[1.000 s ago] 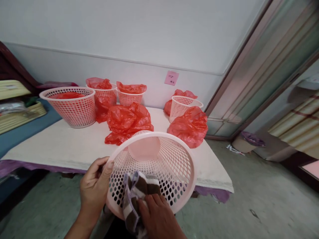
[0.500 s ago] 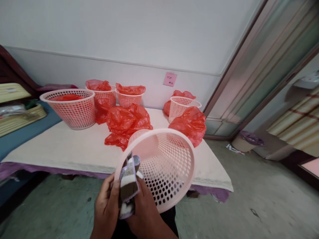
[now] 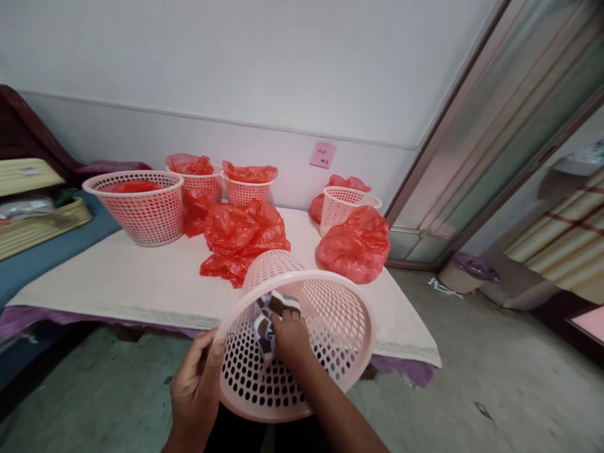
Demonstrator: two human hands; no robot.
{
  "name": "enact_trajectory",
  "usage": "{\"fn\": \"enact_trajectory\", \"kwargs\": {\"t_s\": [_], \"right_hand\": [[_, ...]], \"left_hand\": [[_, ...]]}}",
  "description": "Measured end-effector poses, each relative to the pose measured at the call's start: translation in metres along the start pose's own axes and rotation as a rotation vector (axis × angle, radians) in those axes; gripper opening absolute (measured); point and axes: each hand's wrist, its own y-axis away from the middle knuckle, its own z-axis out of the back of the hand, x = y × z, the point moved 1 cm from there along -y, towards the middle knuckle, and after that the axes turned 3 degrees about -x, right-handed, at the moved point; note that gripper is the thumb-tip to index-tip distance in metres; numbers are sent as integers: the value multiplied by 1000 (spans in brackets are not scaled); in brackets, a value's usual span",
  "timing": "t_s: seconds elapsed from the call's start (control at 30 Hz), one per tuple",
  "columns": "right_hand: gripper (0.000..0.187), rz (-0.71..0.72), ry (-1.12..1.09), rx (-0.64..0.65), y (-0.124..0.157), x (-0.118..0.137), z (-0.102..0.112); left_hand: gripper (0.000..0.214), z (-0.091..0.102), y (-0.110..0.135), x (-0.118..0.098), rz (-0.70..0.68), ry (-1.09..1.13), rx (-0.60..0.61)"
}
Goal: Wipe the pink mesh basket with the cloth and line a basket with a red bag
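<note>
A pink perforated plastic basket [image 3: 337,327] lies tipped toward me at the table's front edge, its mouth facing me. My left hand [image 3: 195,377] grips the rim on the left side, thumb over the edge. Inside the basket, my right hand [image 3: 292,336] is closed on a folded striped cloth [image 3: 265,324] in brown and white with purple edging. The cloth rests against the basket's inner wall, and the fingertips of the right hand are partly hidden by it.
Crumpled red plastic bags [image 3: 245,229] lie behind the basket, and another red bag [image 3: 356,245] sits to the right. More pink baskets [image 3: 146,217] stand along the back of the white-covered table [image 3: 117,283]. A pink note [image 3: 323,155] is on the wall. A bin [image 3: 465,274] stands on the floor at right.
My right hand has moved forward into the basket with the striped cloth. My left hand has let go of the cloth and keeps hold of the rim. The basket's mouth has tipped lower.
</note>
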Motion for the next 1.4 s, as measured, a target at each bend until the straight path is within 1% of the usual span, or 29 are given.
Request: {"fn": "enact_trajectory", "kwargs": {"t_s": [0.1, 0.13, 0.2, 0.27, 0.33, 0.4, 0.43, 0.5, 0.57, 0.63, 0.7, 0.77, 0.83, 0.9, 1.0, 1.03, 1.1, 1.13, 1.17, 1.2, 1.27, 1.33, 1.4], "right_hand": [[45, 74, -103, 27, 11, 17, 2], [45, 125, -166, 29, 19, 23, 5], [37, 254, -299, 26, 39, 32, 13], [26, 384, -373, 26, 61, 33, 21], [20, 500, -351, 39, 80, 30, 24], [11, 561, -283, 17, 95, 25, 23], [8, 559, -248, -11, 100, 23, 22], [10, 495, -191, -82, 105, 21, 19], [28, 425, -148, -146, 105, 21, 16], [44, 400, -104, -182, 103, 24, 12], [48, 404, -66, -219, 101, 27, 6], [47, 415, -77, -253, 99, 29, 0], [48, 434, -140, -300, 97, 34, 0], [50, 424, -248, -378, 92, 42, 6], [55, 318, -526, -479, 82, 57, 23], [56, 304, -633, -477, 78, 62, 29], [58, 350, -798, -416, 73, 70, 35], [57, 386, -823, -370, 71, 71, 36], [55, 411, -802, -323, 68, 71, 34], [52, 417, -736, -282, 65, 69, 32], [44, 377, -501, -207, 56, 59, 23], [36, 278, -235, -120, 41, 43, 14], [28, 150, -70, -51, 23, 26, 7]], "left_hand": [[19, 4, -7, -3, -149, -58, 25], [17, 6, -10, -5, -197, -86, 30], [14, 8, -18, -9, -257, -127, 24], [13, 9, -24, -14, -263, -137, 21], [13, 7, -30, -18, -245, -128, 25], [15, 4, -34, -23, -217, -110, 19], [16, 2, -37, -26, -197, -101, 6], [19, -2, -42, -30, -143, -83, -12], [23, -6, -46, -34, -89, -69, -9], [25, -10, -49, -38, -61, -57, 1], [26, -13, -50, -42, -55, -57, 15], [27, -15, -48, -43, -56, -58, 18], [29, -15, -42, -41, -30, -42, 3], [33, -14, -30, -35, 26, -40, -1], [40, -11, -9, -22, 118, -53, 1], [40, -10, -3, -19, 130, -50, -20], [38, -5, 3, -16, 116, -40, -81], [35, -3, 3, -17, 88, -40, -108], [31, -1, 2, -19, 50, -39, -130], [28, 2, -1, -22, 9, -32, -143], [24, 5, -7, -28, -37, 0, -159], [22, 6, -12, -30, -17, 40, -177], [23, 5, -13, -31, 24, 51, -174]]}}
